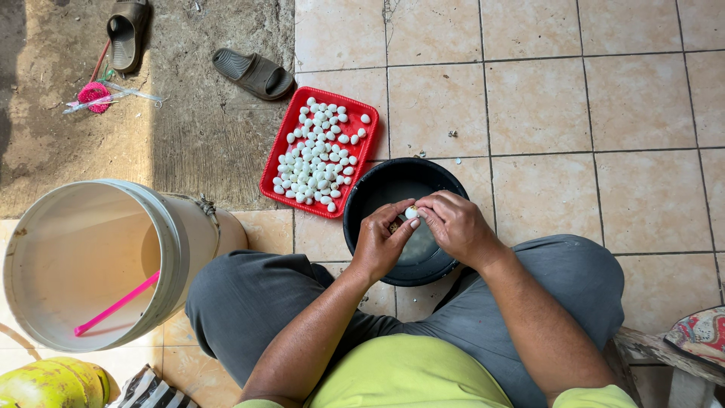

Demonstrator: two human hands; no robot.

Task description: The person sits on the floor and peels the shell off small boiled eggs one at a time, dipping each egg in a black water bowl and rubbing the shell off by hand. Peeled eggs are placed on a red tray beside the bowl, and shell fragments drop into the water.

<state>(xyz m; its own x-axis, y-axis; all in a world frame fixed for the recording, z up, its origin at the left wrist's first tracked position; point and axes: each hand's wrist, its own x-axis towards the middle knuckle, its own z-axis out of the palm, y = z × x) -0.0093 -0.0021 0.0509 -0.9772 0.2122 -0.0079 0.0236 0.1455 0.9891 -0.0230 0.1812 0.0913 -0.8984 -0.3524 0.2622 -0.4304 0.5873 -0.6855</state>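
My left hand and my right hand meet over a black bowl on the tiled floor. Together they pinch one small white egg between their fingertips, with bits of speckled shell at the left thumb. The bowl holds some water. Just left of the bowl lies a red rectangular tray filled with several peeled white eggs.
A large white bucket with a pink stick inside stands at my left knee. Two dark sandals lie on the bare concrete beyond the tray. A yellow-green fruit sits bottom left. A patterned cushion is at the right.
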